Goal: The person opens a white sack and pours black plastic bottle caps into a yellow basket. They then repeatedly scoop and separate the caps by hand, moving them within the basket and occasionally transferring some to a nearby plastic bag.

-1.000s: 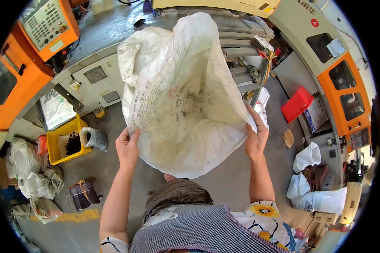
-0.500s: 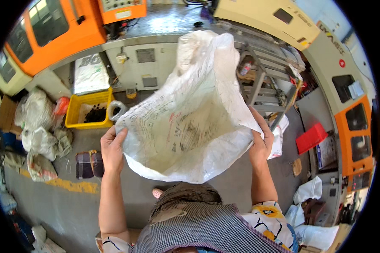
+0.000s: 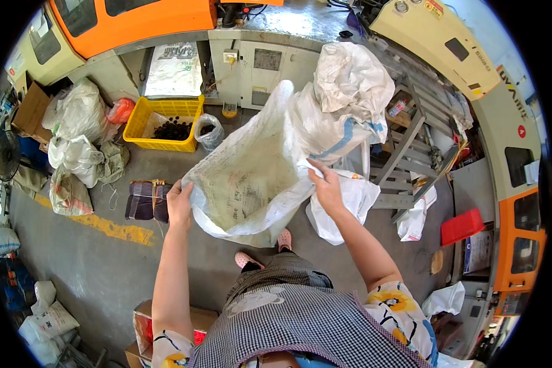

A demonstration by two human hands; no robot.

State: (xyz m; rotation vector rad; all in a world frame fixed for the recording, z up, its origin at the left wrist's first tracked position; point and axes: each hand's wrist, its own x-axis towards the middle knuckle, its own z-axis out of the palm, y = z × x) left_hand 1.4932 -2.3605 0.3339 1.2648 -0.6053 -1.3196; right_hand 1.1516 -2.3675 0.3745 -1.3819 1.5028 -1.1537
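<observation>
- At far left, translucent plastic bags (image 3: 83, 113) sit bunched on the floor.
- The yellow crate (image 3: 159, 143) holds a heap of dark, rounded pieces (image 3: 173, 130) and a pale liner.
- Near the lower edge, an open cardboard box (image 3: 202, 320) has something red inside.
- The left hand (image 3: 179, 204) pinches the left rim of the white sack, thumb uppermost.
- A small clear bag (image 3: 209, 140), dark pieces at its mouth, stands just beside the crate.
- The white sack (image 3: 245, 178) hangs between both hands in front of the person, mouth open upward; its lining looks grimy, though folds make the bottom hard to read.
- The right hand (image 3: 326, 189) grips the sack's right rim.
- Behind it, a bulging sack with a blue stripe (image 3: 349, 83) stands upright above a white bag (image 3: 349, 208).
- Farther right lies a red bin (image 3: 462, 226).
- Compared with half a second ago, the hands are closer together, the held sack's mouth is narrower, and the striped sack shows clear of it.
</observation>
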